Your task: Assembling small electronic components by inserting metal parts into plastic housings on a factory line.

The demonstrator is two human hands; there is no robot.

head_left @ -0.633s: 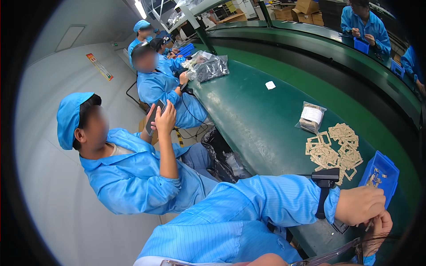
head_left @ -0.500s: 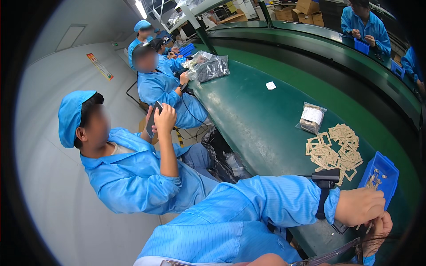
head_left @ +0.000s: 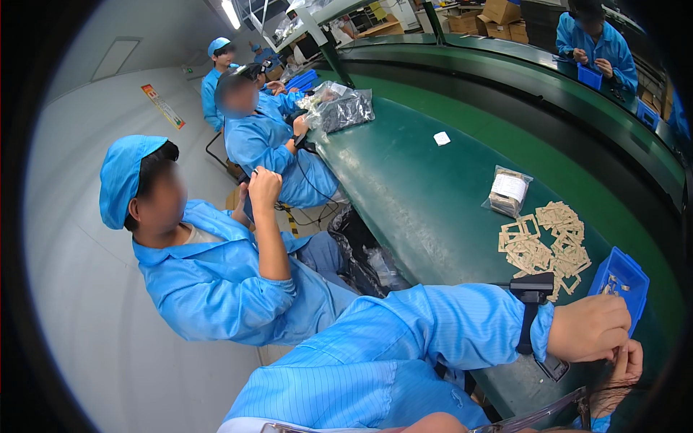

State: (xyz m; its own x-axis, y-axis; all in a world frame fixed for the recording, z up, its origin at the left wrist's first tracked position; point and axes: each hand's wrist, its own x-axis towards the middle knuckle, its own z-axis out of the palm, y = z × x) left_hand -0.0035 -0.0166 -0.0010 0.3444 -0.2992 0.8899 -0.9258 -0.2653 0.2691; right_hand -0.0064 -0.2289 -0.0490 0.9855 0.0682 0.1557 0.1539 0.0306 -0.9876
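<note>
My left hand [head_left: 590, 329] reaches over the near right part of the green table, its fingers bent down and pinched together. Just below it, my right hand [head_left: 624, 369] meets it fingertip to fingertip, also closed. Whatever sits between the fingers is too small and too covered to name. A blue bin [head_left: 629, 278] with small beige pieces inside is right beside my left hand, partly covered by it. Farther off lies a loose heap of thin beige rectangular frames [head_left: 552, 249].
A clear bag of beige pieces with a white label [head_left: 508, 189] lies beyond the heap on the green table [head_left: 404, 173]. A dark device [head_left: 553, 366] rests under my left wrist. A co-worker [head_left: 209, 267] sits at my left; a grey plastic bag [head_left: 345, 110] lies farther along.
My hands have shifted only slightly, and the thin strips that showed below my left fingers are now hidden. The nearest co-worker's hands and head have moved a little.
</note>
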